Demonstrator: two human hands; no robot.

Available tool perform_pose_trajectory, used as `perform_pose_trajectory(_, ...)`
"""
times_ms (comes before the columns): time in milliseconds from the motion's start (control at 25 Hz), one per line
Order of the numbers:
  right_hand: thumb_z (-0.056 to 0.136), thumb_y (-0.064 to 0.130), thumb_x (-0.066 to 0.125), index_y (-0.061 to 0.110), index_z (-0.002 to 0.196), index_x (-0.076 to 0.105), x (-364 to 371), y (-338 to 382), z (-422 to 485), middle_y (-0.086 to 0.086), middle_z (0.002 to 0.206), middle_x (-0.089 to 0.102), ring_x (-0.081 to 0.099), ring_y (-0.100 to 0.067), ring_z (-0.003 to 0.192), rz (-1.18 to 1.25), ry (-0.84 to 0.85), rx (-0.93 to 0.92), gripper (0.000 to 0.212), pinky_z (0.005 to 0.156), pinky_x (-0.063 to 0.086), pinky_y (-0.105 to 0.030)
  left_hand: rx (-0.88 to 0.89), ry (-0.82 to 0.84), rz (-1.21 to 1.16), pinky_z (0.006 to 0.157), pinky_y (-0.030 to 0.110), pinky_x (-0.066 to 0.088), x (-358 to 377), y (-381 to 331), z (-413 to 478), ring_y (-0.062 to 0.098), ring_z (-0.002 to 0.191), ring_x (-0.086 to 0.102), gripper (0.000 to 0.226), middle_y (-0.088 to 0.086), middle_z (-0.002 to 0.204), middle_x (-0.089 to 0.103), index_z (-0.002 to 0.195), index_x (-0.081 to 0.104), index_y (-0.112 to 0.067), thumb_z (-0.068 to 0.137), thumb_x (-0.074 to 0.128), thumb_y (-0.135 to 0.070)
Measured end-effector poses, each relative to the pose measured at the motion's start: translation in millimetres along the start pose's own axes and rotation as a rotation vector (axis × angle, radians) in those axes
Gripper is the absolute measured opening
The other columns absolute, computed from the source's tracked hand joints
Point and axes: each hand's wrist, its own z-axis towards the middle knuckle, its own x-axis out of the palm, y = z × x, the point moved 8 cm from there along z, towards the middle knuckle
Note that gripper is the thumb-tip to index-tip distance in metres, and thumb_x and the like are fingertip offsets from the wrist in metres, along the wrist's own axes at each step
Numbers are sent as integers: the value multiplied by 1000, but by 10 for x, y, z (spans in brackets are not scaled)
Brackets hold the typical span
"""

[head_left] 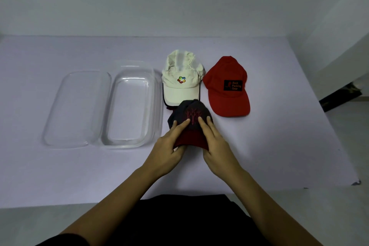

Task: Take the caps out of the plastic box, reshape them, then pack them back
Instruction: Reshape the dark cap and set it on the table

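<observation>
Both grips are on the dark cap (191,118). It has a grey crown with a red stitched logo and a maroon brim turned toward me. Left grip (169,146) pinches the left side of the brim, fingers (182,126) laid fairly straight over the crown front and thumb tucked under the brim edge. Right grip (217,146) mirrors it on the right side, fingers on top and thumb below. The fingertips of the two grips are close together over the logo but not touching. Can't tell if the cap's back rests on the table (79,166) or is slightly lifted.

Just beyond the grips lies the white cap (179,84), brim toward me, its brim tip touching or overlapped by the dark cap's crown. Dark edges of something show under its brim; can't tell what. Beyond and to the right of the right grip is the red cap (227,86) with a black patch, flat on the table, beside the white one.

Left of the left grip is the clear plastic box (129,106), open, no caps in it. Its lid (77,106) lies flat against the box's far-left side.
</observation>
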Motion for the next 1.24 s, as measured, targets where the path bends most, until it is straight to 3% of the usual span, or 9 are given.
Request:
perform_pose_trajectory(120, 83, -11, 43, 37, 142, -3, 30, 85, -77, 1, 160, 1, 11, -22, 147, 159, -92, -25, 88, 110, 29, -17, 47, -59, -151, 116, 23, 25, 32, -97, -57, 6, 146, 14, 65, -17, 150, 31, 141, 27, -44, 87, 39, -10)
perform_pose_trajectory(240, 84, 4, 41, 31, 145, 3, 78, 140, -132, -2, 160, 7, 12, -11, 145, 344, -153, -20, 76, 104, 19, 0, 39, -114, -311, 117, 23, 25, 114, -123, -124, 5, 144, 22, 69, -21, 148, 31, 142, 26, -40, 85, 34, -2)
perform_pose_trajectory(520, 84, 2, 41, 29, 145, 3, 3, 152, -130, 1, 159, 5, 9, -10, 146, 380, -181, -67, 77, 110, 20, -7, 47, -120, -294, 112, 13, 28, 109, -213, -141, 3, 143, 24, 71, -21, 149, 28, 142, 21, -43, 86, 39, -3)
perform_pose_trajectory(680, 81, -14, 48, 48, 141, -2, -118, 54, -112, 18, 154, -12, -10, -10, 146, 40, -82, -156, 99, 113, 23, -24, 64, 310, 11, 107, 3, 22, 20, -72, -178, -15, 138, 10, 93, -16, 158, 0, 143, -1, -50, 74, 52, -16)
perform_pose_trajectory(720, 80, -16, 50, 52, 140, -3, -150, 45, -120, 20, 153, -15, -15, -7, 144, -25, -80, -175, 105, 112, 19, -21, 47, 324, -47, 113, 10, 18, -77, -60, -154, -13, 140, 10, 91, -16, 158, 2, 143, 2, -48, 71, 51, -21)
perform_pose_trajectory(880, 80, -14, 52, 59, 138, -2, -160, 230, -192, 18, 155, -16, -21, -6, 143, -143, -106, -279, 108, 103, 16, -18, -189, -151, -262, 118, 29, 19, -652, 51, 211, 5, 143, 22, 62, -13, 156, 20, 148, 17, -32, 93, 43, -46)
perform_pose_trajectory(1000, 79, -13, 56, 54, 141, 1, -140, 312, -249, 20, 155, -19, -17, -12, 145, -174, -138, -358, 107, 101, 18, -20, -298, 20, -502, 110, 24, 33, -543, 89, 456, 9, 131, 43, 61, -11, 142, 46, 146, 30, -26, 94, 26, -59)
perform_pose_trajectory(1120, 77, -15, 57, 53, 142, 1, -86, 293, -273, 21, 154, -21, -17, -12, 144, -198, -127, -366, 109, 98, 25, -24, -351, 226, -709, 108, 36, 39, -368, 7, 602, 16, 125, 53, 61, -2, 135, 57, 138, 46, -27, 91, 33, -63)
perform_pose_trajectory(1240, 78, -7, 61, 52, 143, -2, -67, 300, -299, 19, 154, -22, -17, -12, 145, -218, -101, -387, 107, 100, 29, -28, -375, 143, -808, 94, 31, 50, -445, -46, 632, 19, 111, 64, 47, 6, 120, 68, 122, 62, -14, 93, 46, -47)
